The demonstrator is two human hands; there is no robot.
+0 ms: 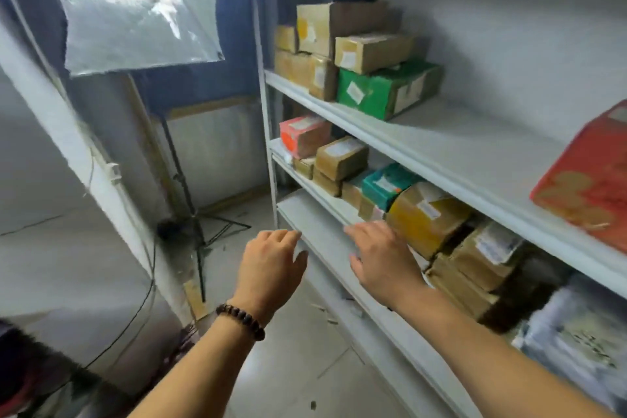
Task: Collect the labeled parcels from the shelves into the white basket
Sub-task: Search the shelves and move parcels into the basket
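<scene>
Left hand, palm down, fingers loosely bent and released, grasping nothing. It hangs in front of the edge of the white metal shelving unit; whether it touches the edge cannot be told. Dark brown bead bracelet on the left wrist.

Right hand, palm down, fingers mostly straight and released, nothing grasped. Its fingertips lie over the front lip of the middle shelf board. Just right of the knuckles: a yellow-brown taped cardboard parcel with a white label, tilted on the middle shelf. Contact between hand and parcel cannot be told; motion blur.

Beyond the right fingertips, same shelf, running back: a teal labeled box, a brown taped cardboard parcel with a white label stacked on smaller brown ones, and a pink-red box at the far end. Right of the right wrist, same shelf: a stack of brown paper-wrapped parcels with white labels, then white plastic mail bags.

Shelf above the fingers: a green cardboard box with white labels, with a pile of brown cardboard boxes on and beside it; well to the right, a red-orange patterned box.

Left of the left fingers, well apart: a black tripod stand on the floor and a clear plastic sheet hanging high up.
</scene>
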